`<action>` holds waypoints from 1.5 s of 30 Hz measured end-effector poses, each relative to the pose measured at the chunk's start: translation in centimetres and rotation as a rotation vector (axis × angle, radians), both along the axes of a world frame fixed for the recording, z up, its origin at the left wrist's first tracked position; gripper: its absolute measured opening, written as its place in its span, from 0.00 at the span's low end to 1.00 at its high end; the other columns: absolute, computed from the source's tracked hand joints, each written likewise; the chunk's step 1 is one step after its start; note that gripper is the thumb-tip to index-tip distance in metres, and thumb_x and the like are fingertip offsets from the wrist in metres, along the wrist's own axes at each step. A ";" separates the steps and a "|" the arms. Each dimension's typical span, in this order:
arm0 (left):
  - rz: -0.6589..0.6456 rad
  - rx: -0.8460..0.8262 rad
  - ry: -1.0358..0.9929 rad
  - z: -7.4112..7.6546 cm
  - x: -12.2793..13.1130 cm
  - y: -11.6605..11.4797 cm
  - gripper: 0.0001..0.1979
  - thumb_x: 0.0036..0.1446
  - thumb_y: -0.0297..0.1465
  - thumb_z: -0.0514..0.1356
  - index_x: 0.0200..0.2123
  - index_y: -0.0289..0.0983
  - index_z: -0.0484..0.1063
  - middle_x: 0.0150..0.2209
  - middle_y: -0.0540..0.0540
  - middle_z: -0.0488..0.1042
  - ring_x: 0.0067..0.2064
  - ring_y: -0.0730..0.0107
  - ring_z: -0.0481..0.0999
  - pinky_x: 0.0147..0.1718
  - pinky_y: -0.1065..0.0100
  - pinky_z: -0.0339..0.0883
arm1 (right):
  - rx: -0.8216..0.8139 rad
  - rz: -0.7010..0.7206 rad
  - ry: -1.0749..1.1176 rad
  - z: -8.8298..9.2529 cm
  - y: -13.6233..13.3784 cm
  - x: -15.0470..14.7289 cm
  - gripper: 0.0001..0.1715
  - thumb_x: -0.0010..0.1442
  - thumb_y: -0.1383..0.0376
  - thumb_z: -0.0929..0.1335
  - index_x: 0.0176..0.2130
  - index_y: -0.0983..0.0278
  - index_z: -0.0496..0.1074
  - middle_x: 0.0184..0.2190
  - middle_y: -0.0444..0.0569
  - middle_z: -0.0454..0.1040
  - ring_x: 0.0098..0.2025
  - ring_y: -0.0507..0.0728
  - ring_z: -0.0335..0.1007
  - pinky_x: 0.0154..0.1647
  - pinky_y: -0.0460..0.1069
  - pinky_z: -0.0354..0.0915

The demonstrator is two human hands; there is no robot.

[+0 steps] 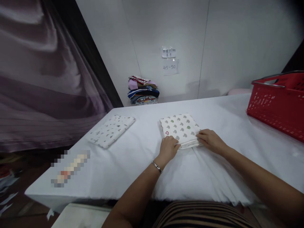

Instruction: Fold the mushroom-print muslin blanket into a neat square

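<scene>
A folded white cloth with grey mushroom prints (181, 126) lies flat on the white-covered table (137, 171). At its near left corner, my left hand (169, 147), with a silver bracelet on the wrist, grips the layered edge between thumb and fingers. My right hand (211, 141) pinches the near right corner of the same cloth. Several stacked layers show along the edge between the hands. Farther left rests a second folded cloth with small grey prints (111, 129), apart from both hands.
A red plastic basket (277, 109) with a metal handle stands at the right. Behind the table's far edge is a pile of folded fabrics (143, 90), under paper signs (170, 67) on the wall. A blurred-out item (71, 169) lies front left; a curtain (47, 79) hangs beyond.
</scene>
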State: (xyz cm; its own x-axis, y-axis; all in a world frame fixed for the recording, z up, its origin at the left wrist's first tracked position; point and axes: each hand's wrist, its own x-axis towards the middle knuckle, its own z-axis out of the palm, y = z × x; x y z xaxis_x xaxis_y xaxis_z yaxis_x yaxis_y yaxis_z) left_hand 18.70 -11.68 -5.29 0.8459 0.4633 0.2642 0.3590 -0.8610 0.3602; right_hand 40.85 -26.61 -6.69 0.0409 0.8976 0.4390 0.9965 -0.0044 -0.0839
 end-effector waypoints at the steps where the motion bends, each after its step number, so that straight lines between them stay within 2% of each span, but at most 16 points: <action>1: 0.004 -0.012 0.010 0.1 0.1 0.0 0.05 0.58 0.34 0.60 0.34 0.39 0.74 0.36 0.47 0.72 0.41 0.65 0.69 0.42 0.62 0.59 | -0.012 -0.001 0.002 0.1 0.2 -0.1 0.14 0.63 0.65 0.61 0.40 0.60 0.76 0.39 0.52 0.74 0.41 0.60 0.68 0.41 0.54 0.64; 5: 0.008 -0.041 0.006 0.5 0.3 0.0 0.05 0.58 0.30 0.59 0.30 0.39 0.74 0.34 0.48 0.72 0.40 0.67 0.69 0.41 0.64 0.59 | 0.052 0.005 0.022 0.0 0.2 -0.2 0.17 0.64 0.67 0.59 0.35 0.62 0.76 0.35 0.53 0.74 0.38 0.59 0.68 0.38 0.53 0.64; 9: -0.034 0.085 -0.051 0.4 0.0 -0.4 0.08 0.61 0.29 0.55 0.30 0.38 0.71 0.34 0.48 0.71 0.39 0.67 0.68 0.41 0.63 0.59 | 0.221 -0.004 0.004 -0.8 -0.9 0.0 0.16 0.64 0.67 0.59 0.39 0.63 0.76 0.38 0.54 0.75 0.41 0.60 0.69 0.40 0.55 0.64; 12: -0.080 0.160 -0.021 -0.3 -0.2 -0.7 0.09 0.62 0.29 0.54 0.30 0.38 0.70 0.34 0.47 0.71 0.39 0.67 0.67 0.39 0.63 0.59 | 0.193 0.056 0.013 -1.3 -1.5 0.2 0.17 0.64 0.67 0.59 0.39 0.62 0.76 0.38 0.54 0.75 0.40 0.60 0.68 0.40 0.55 0.66; 17: -0.091 0.155 -0.028 -1.4 -0.5 -0.7 0.04 0.60 0.32 0.58 0.34 0.38 0.69 0.38 0.48 0.70 0.40 0.66 0.66 0.41 0.63 0.59 | 0.173 0.083 0.108 -1.2 -1.9 0.1 0.15 0.65 0.64 0.60 0.41 0.61 0.74 0.40 0.54 0.73 0.42 0.60 0.67 0.42 0.56 0.68; 22: -0.068 0.149 -0.010 -1.2 -0.6 -0.5 0.04 0.59 0.32 0.58 0.38 0.39 0.69 0.39 0.47 0.70 0.41 0.65 0.67 0.41 0.61 0.60 | 0.150 0.033 0.248 -1.6 -2.5 0.1 0.15 0.65 0.63 0.60 0.46 0.57 0.72 0.47 0.54 0.70 0.50 0.61 0.66 0.48 0.56 0.67; 25: -0.087 0.176 -0.010 -1.0 -0.9 -0.4 0.04 0.59 0.30 0.57 0.38 0.39 0.69 0.40 0.46 0.70 0.42 0.62 0.67 0.41 0.59 0.60 | 0.176 -0.002 0.357 -2.4 -2.6 0.2 0.16 0.65 0.62 0.59 0.48 0.56 0.71 0.49 0.52 0.69 0.51 0.60 0.65 0.51 0.56 0.66; 28: -0.109 0.217 0.003 -0.9 -1.2 -0.5 0.04 0.60 0.27 0.55 0.37 0.39 0.69 0.39 0.45 0.70 0.43 0.59 0.67 0.40 0.58 0.60 | 0.234 -0.050 0.457 -3.0 -2.5 0.2 0.15 0.63 0.61 0.61 0.47 0.56 0.71 0.48 0.52 0.69 0.51 0.61 0.65 0.52 0.57 0.65; 30: -0.126 0.238 0.013 -0.7 -1.3 -0.5 0.06 0.60 0.25 0.53 0.37 0.39 0.69 0.40 0.44 0.70 0.44 0.57 0.68 0.41 0.57 0.60 | 0.255 -0.079 0.504 -3.2 -2.3 0.0 0.14 0.62 0.61 0.61 0.45 0.56 0.72 0.47 0.51 0.69 0.50 0.61 0.65 0.48 0.56 0.67; 32: -0.141 0.239 0.023 -0.5 -1.3 -0.6 0.08 0.59 0.23 0.51 0.37 0.39 0.69 0.40 0.42 0.70 0.44 0.55 0.68 0.41 0.55 0.60 | 0.261 -0.103 0.530 -3.2 -2.2 -0.2 0.13 0.61 0.62 0.62 0.44 0.56 0.72 0.46 0.51 0.69 0.48 0.60 0.66 0.40 0.53 0.70; 35: -0.152 0.215 0.024 -0.4 -1.4 -0.5 0.10 0.59 0.23 0.49 0.36 0.40 0.69 0.39 0.41 0.70 0.44 0.54 0.68 0.41 0.54 0.60 | 0.270 -0.145 0.547 -3.2 -2.1 -0.5 0.13 0.60 0.64 0.62 0.43 0.56 0.71 0.45 0.51 0.68 0.45 0.59 0.66 0.31 0.49 0.68; 42: -0.109 0.193 -0.024 -0.8 -1.9 -0.1 0.07 0.60 0.27 0.52 0.36 0.38 0.69 0.39 0.43 0.71 0.43 0.57 0.68 0.42 0.56 0.61 | 0.304 -0.277 0.525 -3.2 -1.6 -1.3 0.11 0.58 0.65 0.63 0.42 0.58 0.68 0.41 0.49 0.67 0.40 0.58 0.66 0.36 0.53 0.66; 45: -0.088 0.139 -0.069 -1.2 -2.1 0.0 0.06 0.60 0.28 0.52 0.36 0.40 0.69 0.39 0.43 0.70 0.44 0.56 0.68 0.43 0.55 0.61 | 0.303 -0.305 0.526 -3.1 -1.3 -1.4 0.09 0.58 0.65 0.63 0.40 0.58 0.68 0.39 0.49 0.67 0.37 0.57 0.67 0.35 0.52 0.66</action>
State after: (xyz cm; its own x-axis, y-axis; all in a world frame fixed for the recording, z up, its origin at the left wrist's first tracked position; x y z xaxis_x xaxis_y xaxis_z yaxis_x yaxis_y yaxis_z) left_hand 16.64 -11.68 -6.47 0.8592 0.3437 0.3790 0.2591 -0.9311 0.2568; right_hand 39.44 -27.88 -9.78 0.5496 0.6524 0.5219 0.7805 -0.1782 -0.5992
